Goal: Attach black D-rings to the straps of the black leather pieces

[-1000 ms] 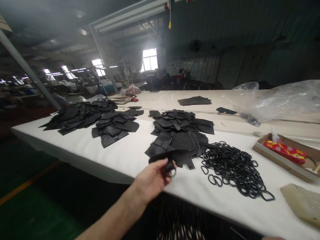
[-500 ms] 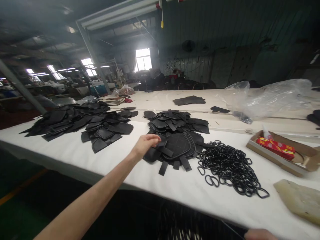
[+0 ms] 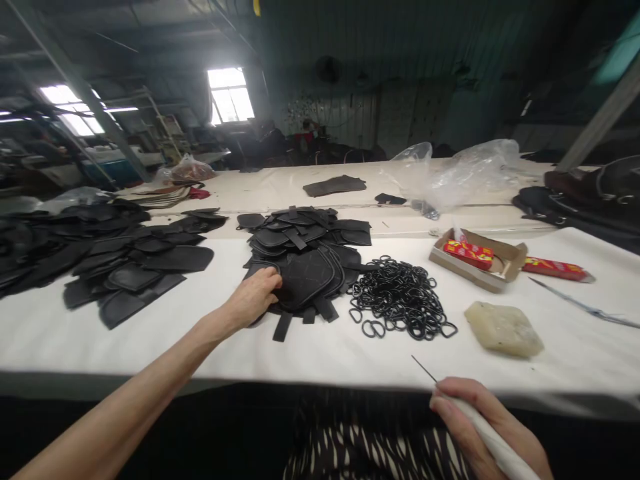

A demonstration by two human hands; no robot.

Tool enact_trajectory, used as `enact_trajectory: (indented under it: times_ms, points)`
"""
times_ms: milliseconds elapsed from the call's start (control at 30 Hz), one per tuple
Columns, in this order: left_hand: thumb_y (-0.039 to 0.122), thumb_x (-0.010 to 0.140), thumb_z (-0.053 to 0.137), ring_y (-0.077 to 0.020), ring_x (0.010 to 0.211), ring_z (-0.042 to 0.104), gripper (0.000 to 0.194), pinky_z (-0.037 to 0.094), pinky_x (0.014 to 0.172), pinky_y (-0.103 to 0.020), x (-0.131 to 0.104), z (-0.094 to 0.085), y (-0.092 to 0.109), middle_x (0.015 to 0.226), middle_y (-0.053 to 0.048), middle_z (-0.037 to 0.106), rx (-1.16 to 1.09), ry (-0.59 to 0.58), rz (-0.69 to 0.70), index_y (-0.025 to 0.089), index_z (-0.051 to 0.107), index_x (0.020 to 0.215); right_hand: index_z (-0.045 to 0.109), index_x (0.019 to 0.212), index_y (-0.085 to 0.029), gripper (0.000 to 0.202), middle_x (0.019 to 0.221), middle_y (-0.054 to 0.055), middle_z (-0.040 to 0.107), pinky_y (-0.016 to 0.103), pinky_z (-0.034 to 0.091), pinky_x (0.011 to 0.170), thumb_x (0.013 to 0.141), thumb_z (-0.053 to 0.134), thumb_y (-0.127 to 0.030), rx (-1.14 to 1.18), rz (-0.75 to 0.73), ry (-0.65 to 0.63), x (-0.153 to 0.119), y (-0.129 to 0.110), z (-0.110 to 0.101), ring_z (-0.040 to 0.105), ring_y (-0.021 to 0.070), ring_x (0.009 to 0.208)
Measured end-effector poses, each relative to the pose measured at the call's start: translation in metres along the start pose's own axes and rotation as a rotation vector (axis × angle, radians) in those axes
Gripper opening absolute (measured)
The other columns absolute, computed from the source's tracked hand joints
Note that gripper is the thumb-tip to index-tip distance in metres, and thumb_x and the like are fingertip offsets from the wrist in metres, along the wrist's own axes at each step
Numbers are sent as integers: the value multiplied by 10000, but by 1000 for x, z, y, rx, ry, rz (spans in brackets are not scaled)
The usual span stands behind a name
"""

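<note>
My left hand [image 3: 254, 295] reaches onto a pile of black leather pieces [image 3: 305, 277], its fingers curled closed at the edge of one piece. The fingertips are partly hidden, and stitched flaps with short straps lie around them. In my right hand [image 3: 493, 420] is an awl [image 3: 480, 419] with a thin dark spike and a white handle, its tip pointing up and left over the table's front edge. Beyond that tip lies a heap of black D-rings [image 3: 400, 297]. A yellowish wax-like block [image 3: 503, 328] rests to the right of the rings.
More black pieces [image 3: 145, 263] are piled at left. A cardboard box [image 3: 493, 283] with red packets stands at right, near a red tube-shaped packet [image 3: 557, 268] and scissors-like metal tool [image 3: 585, 307]. Clear plastic [image 3: 470, 170] and dark flat pieces [image 3: 335, 186] lie behind.
The view has swung right. My left hand has moved down to the near left side of the pile. My right hand and the awl have come up into fuller view.
</note>
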State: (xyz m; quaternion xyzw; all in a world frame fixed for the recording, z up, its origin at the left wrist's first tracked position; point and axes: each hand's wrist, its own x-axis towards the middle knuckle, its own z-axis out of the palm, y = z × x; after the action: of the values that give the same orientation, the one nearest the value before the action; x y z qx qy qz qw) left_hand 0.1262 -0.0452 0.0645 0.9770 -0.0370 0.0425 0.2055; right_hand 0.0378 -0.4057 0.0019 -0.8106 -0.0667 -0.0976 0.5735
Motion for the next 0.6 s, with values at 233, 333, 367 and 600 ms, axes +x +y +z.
enact_trajectory:
  times_ms: [233, 333, 367, 600]
  points:
    - [250, 668, 574, -183, 630, 465, 85, 340, 589, -266, -15, -14, 22, 616, 1, 502, 2, 0, -117, 212, 553, 596, 623, 865, -200, 191, 591, -27, 579, 162, 463, 525, 857, 530, -366, -98, -94, 4, 3, -7, 7, 564, 100, 498]
    - [335, 681, 602, -125, 517, 384, 151, 286, 488, -227, -30, -23, 51, 545, 40, 445, -225, -24, -245, 193, 581, 634, 575, 929, -195, 148, 660, -19, 576, 175, 451, 575, 889, 492, -311, -174, -237, -21, 13, -6, 17, 561, 101, 558]
    - [344, 673, 623, -112, 510, 374, 170, 278, 477, -217, -35, -24, 62, 544, 45, 446, -324, -39, -276, 184, 583, 631, 561, 936, -192, 132, 682, -11, 580, 182, 446, 584, 898, 480, -288, -231, -284, -32, 18, -5, 21, 562, 105, 579]
    - [318, 650, 658, -60, 390, 338, 210, 255, 382, -179, -49, 25, 108, 485, 77, 396, -848, -165, -396, 172, 514, 605, 576, 839, -173, 171, 714, 47, 582, 292, 380, 621, 879, 427, -100, -597, -552, -86, 56, 1, 62, 521, 194, 690]
